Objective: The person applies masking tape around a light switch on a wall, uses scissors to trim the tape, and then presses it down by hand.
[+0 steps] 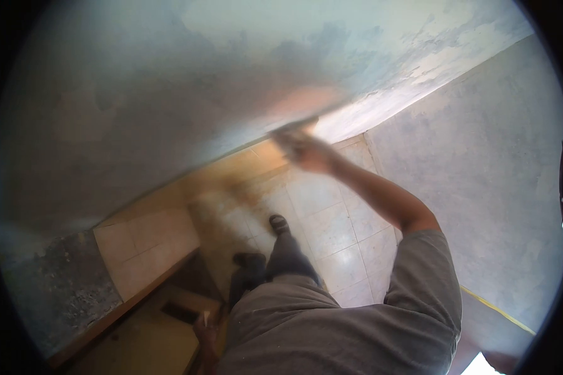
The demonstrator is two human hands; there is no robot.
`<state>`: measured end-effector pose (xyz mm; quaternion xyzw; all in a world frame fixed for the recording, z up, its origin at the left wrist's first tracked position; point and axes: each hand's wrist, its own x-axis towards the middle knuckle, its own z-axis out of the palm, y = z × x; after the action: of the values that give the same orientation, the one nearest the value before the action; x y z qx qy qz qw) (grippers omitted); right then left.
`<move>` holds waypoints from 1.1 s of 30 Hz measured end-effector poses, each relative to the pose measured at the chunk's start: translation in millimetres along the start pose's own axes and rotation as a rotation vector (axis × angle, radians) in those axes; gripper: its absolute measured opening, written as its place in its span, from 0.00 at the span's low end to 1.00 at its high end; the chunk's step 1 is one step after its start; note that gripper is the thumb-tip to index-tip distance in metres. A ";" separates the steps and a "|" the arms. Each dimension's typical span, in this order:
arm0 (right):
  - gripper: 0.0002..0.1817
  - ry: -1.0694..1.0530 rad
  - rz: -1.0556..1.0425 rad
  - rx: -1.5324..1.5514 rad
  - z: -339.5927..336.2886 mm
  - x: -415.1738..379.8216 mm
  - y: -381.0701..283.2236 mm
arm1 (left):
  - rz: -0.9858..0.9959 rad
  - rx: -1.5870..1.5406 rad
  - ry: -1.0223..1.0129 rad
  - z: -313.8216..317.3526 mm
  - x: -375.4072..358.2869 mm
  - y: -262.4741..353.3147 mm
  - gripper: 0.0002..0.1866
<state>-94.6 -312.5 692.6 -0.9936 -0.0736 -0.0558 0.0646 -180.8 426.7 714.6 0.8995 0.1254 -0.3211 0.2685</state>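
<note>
My right hand (pixel 309 153) is raised at the wall (pixel 169 94), its fingers wrapped round a flat, dark-edged tool (pixel 294 127) that lies close along the wall surface. Motion blurs both hand and tool, so the tool's kind is unclear. The wall has patchy grey, white and bluish areas, with a reddish patch just above the tool. Low at the left, my left hand (pixel 205 325) hangs beside my body with its fingers curled; a small pale thing seems to show at the fingertips, too small to name.
Dusty floor tiles (pixel 338 231) lie under my feet. A brown wooden piece of furniture (pixel 150 325) stands at lower left, beside a dark rough wall patch (pixel 75 287). Another grey wall (pixel 475 169) rises on the right, with a yellow strip (pixel 497 309) at lower right.
</note>
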 end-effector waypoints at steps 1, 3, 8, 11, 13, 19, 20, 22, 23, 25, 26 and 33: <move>0.37 0.095 0.034 0.123 -16.0 -29.8 24.1 | -0.001 -0.013 0.017 -1.6 2.4 -3.8 0.13; 0.40 0.005 0.372 -0.205 -9.4 -95.0 83.6 | -0.015 0.000 0.021 -10.1 4.9 3.3 0.13; 0.42 0.281 0.624 -0.154 -149.5 -201.8 117.8 | -0.018 0.077 0.045 -29.2 39.6 -13.6 0.14; 0.33 0.418 1.117 0.329 -218.8 -238.5 83.9 | 0.099 0.158 0.033 -34.9 59.1 -30.2 0.16; 0.30 0.812 1.162 0.774 -205.1 -280.2 82.1 | 0.157 0.117 0.052 -34.0 76.8 -28.4 0.13; 0.48 0.417 0.908 0.178 -86.4 -201.4 31.9 | 0.173 0.166 0.074 -47.1 81.0 1.4 0.19; 0.40 0.432 0.781 0.180 -59.3 -174.4 32.7 | 0.177 0.163 0.078 -51.7 81.8 -2.5 0.19; 0.31 0.382 0.681 0.341 -44.2 -103.6 7.2 | 0.182 0.123 0.054 -60.6 77.4 -5.1 0.18; 0.31 0.403 0.596 0.279 -40.5 -75.2 -5.1 | 0.171 0.113 0.065 -64.4 71.2 -7.1 0.18; 0.31 0.467 0.454 0.108 -28.0 -44.1 -6.6 | 0.072 -0.018 0.079 -66.3 50.6 -15.0 0.18; 0.31 0.488 0.416 0.008 -19.1 -37.2 -2.3 | 0.045 -0.040 0.105 -65.0 41.1 -25.1 0.18; 0.42 0.550 0.808 0.150 42.1 -137.6 102.0 | 0.135 0.002 0.297 20.8 -26.8 -222.8 0.20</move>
<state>-209.9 -426.0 622.3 -0.8837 0.3336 -0.2810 0.1696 -300.6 597.2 628.8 0.9436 0.1028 -0.1660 0.2672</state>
